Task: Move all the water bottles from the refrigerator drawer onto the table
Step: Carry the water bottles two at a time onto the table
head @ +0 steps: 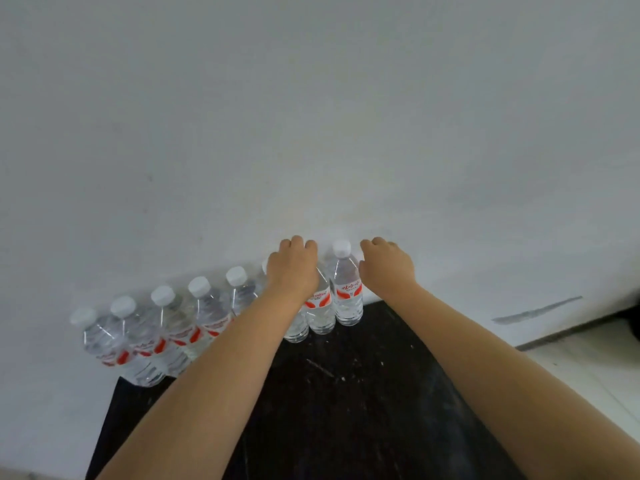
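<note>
Head view, looking down: the left hand (292,268) has its fingers (297,242) curled over the top of a water bottle (320,308), hiding its cap, so it appears to grip that bottle by the neck. The right hand (386,266) sits just right of the end bottle (347,292), its fingers (369,244) loosely curled; whether they hold or even touch anything cannot be told, though the thumb side lies close against that bottle's shoulder. The end bottle's white cap (341,247) shows between the two hands.

Both bare forearms reach in from the lower edge, well apart at the elbows and closer at the wrists.

Outward from the hands, a row of water bottles (166,327) with white caps and red-and-white labels stands upright along the back edge of the dark counter (346,393), against a pale wall (311,116). The row runs from the counter's left corner to the hands, bottles touching or nearly so. The counter's surface is black with light scratches. A pale floor (588,358) shows at the right.
</note>
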The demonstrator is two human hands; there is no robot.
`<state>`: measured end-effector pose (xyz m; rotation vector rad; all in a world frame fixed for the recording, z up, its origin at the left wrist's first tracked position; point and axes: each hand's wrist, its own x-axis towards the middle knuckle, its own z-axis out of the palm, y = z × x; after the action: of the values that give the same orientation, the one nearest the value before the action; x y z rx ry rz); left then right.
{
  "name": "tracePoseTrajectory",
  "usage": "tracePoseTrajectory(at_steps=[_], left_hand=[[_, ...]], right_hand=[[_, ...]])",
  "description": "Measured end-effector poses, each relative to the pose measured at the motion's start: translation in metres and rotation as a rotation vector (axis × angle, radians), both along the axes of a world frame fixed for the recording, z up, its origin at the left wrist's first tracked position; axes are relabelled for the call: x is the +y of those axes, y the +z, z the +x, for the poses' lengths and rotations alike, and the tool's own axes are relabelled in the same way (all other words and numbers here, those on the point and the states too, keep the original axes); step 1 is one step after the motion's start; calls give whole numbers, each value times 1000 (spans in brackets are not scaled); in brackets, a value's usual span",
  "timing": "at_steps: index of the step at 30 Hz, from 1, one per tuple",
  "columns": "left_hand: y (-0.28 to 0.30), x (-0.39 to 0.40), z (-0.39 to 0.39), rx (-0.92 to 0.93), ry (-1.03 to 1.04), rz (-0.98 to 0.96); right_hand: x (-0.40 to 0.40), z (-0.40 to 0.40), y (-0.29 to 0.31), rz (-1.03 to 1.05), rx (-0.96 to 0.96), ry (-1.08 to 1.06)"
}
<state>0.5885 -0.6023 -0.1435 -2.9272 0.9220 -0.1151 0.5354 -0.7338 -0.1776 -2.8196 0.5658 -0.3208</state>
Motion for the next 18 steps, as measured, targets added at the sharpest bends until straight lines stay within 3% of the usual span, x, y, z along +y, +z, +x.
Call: tracePoseTrajectory(at_steps=[7, 12, 18], left_hand=[[79, -7, -99, -73, -48, 144], [115, -31, -211, -109, -282, 201], [134, -95, -386, -104, -645, 142]], right_hand=[[-14, -120, 85, -142, -152, -134], [-11, -256, 131, -172, -219, -299], [-27, -460, 152, -260, -78, -573]])
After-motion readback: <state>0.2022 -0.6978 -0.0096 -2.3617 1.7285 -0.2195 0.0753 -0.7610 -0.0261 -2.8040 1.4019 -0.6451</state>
